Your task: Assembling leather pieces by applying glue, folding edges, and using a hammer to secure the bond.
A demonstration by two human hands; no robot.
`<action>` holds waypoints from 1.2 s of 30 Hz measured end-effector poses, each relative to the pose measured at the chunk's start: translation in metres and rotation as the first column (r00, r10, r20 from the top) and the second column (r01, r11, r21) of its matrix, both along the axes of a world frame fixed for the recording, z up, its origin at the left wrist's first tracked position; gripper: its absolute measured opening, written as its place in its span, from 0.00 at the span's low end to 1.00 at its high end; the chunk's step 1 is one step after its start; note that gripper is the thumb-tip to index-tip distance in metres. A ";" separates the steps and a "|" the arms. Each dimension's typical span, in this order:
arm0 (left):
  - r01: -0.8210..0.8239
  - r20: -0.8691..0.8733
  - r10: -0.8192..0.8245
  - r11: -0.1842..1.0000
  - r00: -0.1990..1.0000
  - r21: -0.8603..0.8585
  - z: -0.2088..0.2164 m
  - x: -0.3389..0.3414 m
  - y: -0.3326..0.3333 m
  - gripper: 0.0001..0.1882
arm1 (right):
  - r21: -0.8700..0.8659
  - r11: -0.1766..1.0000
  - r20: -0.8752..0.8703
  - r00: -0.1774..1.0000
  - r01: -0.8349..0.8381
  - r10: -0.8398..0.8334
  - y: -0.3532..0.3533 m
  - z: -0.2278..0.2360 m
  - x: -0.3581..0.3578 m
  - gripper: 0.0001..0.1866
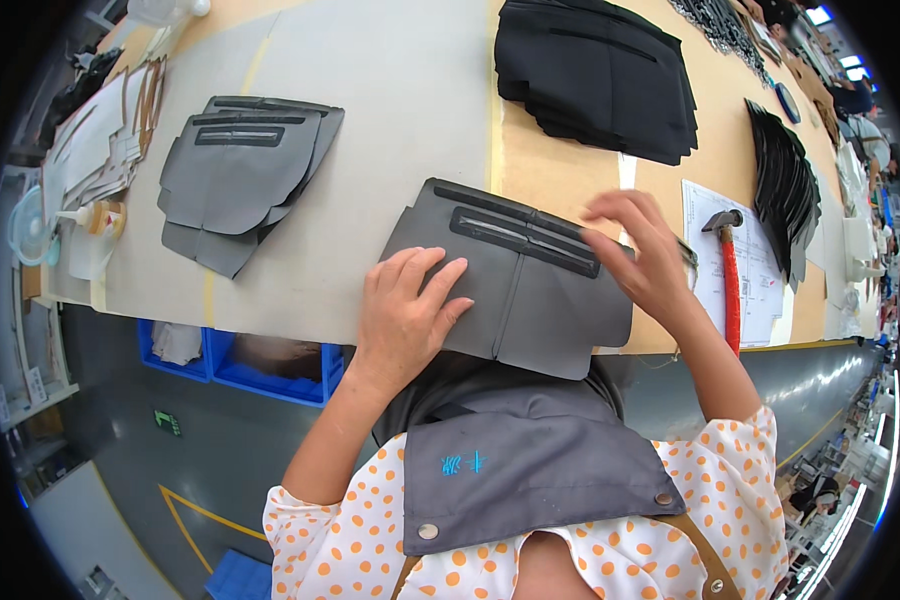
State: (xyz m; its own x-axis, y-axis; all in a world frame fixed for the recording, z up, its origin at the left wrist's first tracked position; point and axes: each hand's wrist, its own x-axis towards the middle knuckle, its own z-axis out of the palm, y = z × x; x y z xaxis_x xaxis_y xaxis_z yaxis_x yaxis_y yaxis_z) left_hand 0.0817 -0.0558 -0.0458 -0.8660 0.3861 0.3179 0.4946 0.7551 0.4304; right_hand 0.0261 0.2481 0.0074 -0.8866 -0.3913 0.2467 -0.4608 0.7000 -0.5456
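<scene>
A grey panel (555, 315) of leather-like sheet lies in front of me at the table's near edge, its lower part reaching past the edge. Along its top runs a black band, with a long black-framed slot below it. My left hand (405, 310) rests on the panel's left part, fingers spread. Over the panel's upper right corner hovers my right hand (645, 250), thumb apart from the curled fingers, with nothing visible between them. A small dark object beside the right wrist is mostly hidden. The hammer (730, 270) with a red handle lies to the right.
Similar grey panels (235, 185) lie stacked at left. A black pile (595, 80) sits at the back, and fanned black pieces (782, 185) at right. Under the hammer is a printed sheet (705, 205). A glue bottle (100, 217) stands far left; blue bins (270, 385) are below the table.
</scene>
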 end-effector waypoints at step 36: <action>-0.041 0.006 0.043 0.975 0.999 -0.218 -0.004 -0.039 0.004 0.32 | 0.146 0.948 -0.241 0.919 -0.283 0.311 -0.077 -0.057 -0.046 0.18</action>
